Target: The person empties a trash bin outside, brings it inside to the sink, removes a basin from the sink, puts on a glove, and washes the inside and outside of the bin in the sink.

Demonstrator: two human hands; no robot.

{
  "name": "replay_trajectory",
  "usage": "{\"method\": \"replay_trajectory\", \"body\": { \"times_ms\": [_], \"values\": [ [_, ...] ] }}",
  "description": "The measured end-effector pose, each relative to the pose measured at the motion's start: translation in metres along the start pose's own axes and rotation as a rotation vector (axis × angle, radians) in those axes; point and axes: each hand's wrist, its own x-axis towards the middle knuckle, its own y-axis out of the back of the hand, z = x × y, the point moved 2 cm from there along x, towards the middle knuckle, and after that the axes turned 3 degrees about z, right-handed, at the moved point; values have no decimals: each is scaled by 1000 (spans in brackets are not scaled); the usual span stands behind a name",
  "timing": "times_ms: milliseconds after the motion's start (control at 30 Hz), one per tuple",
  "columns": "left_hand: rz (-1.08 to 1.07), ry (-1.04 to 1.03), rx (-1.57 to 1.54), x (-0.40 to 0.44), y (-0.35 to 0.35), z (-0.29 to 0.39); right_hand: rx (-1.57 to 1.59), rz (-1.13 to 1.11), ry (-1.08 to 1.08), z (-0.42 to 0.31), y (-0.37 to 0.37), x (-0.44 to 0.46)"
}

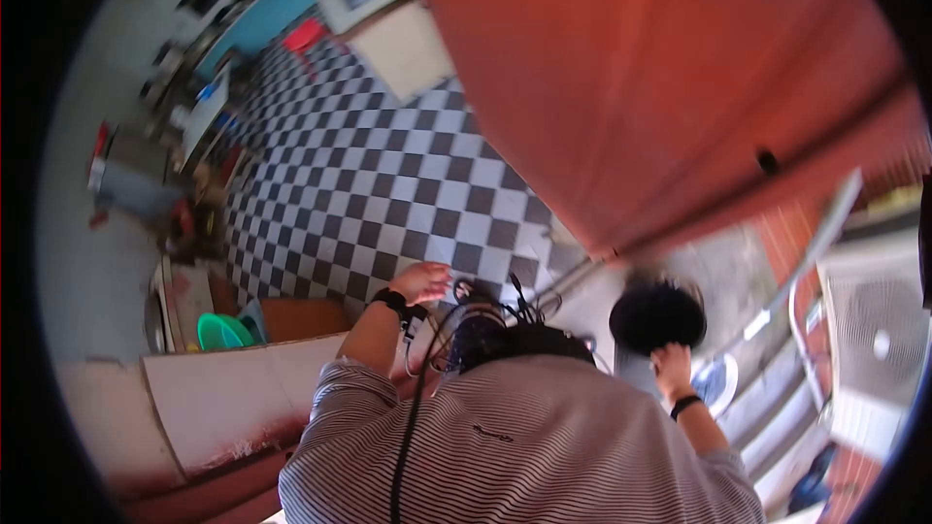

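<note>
Evidently, a black round vessel is grasped at its near edge by the right grip, just ahead of it; the left grip is held unclenched, checkered floor beyond it.

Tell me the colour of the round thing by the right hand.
The round thing is black, best seen in the head view.

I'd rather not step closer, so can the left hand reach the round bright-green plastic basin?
Probably not from here: the left hand looks empty, but a flat brown panel appears between it and the more distant basin.
</note>
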Motion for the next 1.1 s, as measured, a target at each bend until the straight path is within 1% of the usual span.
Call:
{"method": "replay_trajectory", "body": {
  "times_ms": [33,100,167,200,233,267,300,367,400,433,500,567,667,700,767,833,900,967,1000,1100],
  "values": [
    [21,27,-59,3,18,0,-22,-39,43,-13,4,20],
    [63,-2,-109,7,56,10,-43,-88,127,-38,8,60],
    [149,5,-130,4,99,19,-19,-45,202,-68,9,103],
    [151,-56,-165,9,124,22,-26,-26,251,-83,18,128],
    [206,-45,-215,11,151,23,-32,-10,303,-102,26,150],
    [227,-120,-239,10,178,24,-3,11,336,-122,38,175],
    [284,-106,-274,2,195,34,-14,3,387,-140,51,200],
    [301,-138,-349,-19,219,61,-17,72,496,-175,83,254],
    [323,-173,-348,-28,234,66,-51,48,530,-201,107,279],
    [324,-245,-395,-40,244,72,-72,92,577,-217,115,305],
    [429,-272,-452,-54,264,79,-21,204,699,-252,138,356],
    [437,-317,-477,-59,280,77,-44,232,785,-291,170,406],
    [467,-362,-572,-87,278,76,64,385,938,-359,231,451],
    [479,-361,-587,-94,279,76,58,381,981,-381,247,463],
    [489,-377,-625,-111,276,80,143,466,1070,-421,278,481],
    [489,-379,-653,-129,270,85,154,472,1163,-461,306,493],
    [437,-411,-681,-145,264,96,170,478,1249,-496,325,505],
    [442,-430,-687,-158,260,106,227,493,1427,-528,338,514],
    [426,-446,-678,-159,257,109,252,464,1493,-542,344,519],
    [508,-461,-801,-162,250,121,319,389,1699,-574,359,529]
  ]
}}
